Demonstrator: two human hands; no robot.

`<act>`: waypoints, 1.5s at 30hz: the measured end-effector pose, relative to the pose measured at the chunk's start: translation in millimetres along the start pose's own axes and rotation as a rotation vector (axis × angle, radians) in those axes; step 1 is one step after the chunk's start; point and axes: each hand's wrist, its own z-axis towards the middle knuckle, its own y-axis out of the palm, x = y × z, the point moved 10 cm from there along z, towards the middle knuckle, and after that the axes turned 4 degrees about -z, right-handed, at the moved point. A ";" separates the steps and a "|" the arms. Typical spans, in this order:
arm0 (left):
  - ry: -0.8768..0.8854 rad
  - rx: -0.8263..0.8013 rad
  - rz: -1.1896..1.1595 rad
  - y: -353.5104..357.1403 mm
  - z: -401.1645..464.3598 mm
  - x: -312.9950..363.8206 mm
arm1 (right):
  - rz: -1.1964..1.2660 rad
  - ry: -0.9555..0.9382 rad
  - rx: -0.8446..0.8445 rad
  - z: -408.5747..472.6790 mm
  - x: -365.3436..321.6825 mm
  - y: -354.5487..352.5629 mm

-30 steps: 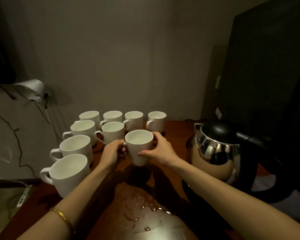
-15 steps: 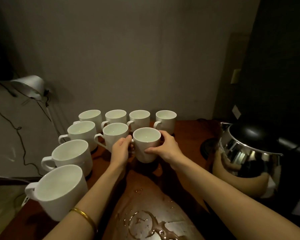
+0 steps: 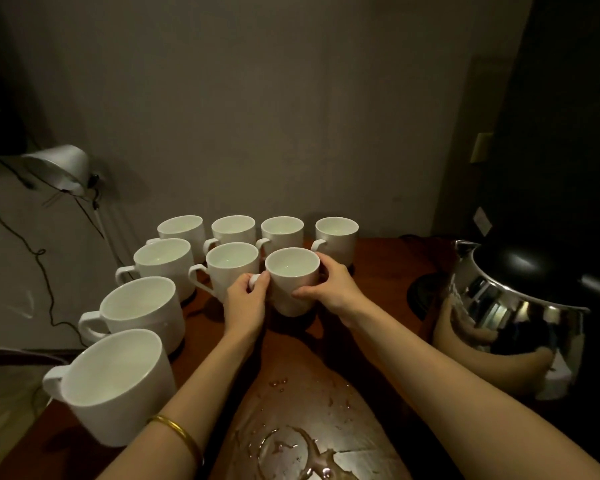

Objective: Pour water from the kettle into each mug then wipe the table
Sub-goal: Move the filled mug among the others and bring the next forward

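Dim home corner: desk lamp (image 3: 61, 168), kettle (image 3: 520, 317), mugs (image 3: 232, 230).

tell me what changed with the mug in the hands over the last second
Both hands carried the held mug away from the person and lowered it into the gap beside the second-row mugs, at or just above the table. The left hand keeps the handle, the right hand the side. The other mugs, the kettle and the spilled water stayed put.

A desk lamp (image 3: 61, 168) and black cable (image 3: 32, 251) sit far left.
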 end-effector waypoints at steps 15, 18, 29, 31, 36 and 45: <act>0.070 0.086 0.275 -21.0 -39.0 56.4 | -0.362 -0.096 0.077 -40.5 -48.3 -11.1; 0.180 0.044 0.310 -29.4 -57.6 86.8 | -0.359 -0.164 0.033 -63.9 -73.1 -3.2; 0.385 -0.127 0.481 -122.9 -125.0 133.8 | -0.293 -0.333 -0.368 -141.8 -131.3 79.0; 0.384 -0.088 0.517 -154.7 -128.2 131.7 | -0.292 -0.342 -0.419 -148.9 -133.4 97.3; 0.253 -0.024 0.603 -209.8 -121.1 95.7 | -0.297 -0.279 -0.427 -146.3 -117.9 134.2; -0.012 -0.068 0.442 -224.6 -100.7 35.9 | -0.179 -0.142 -0.347 -133.0 -73.1 170.2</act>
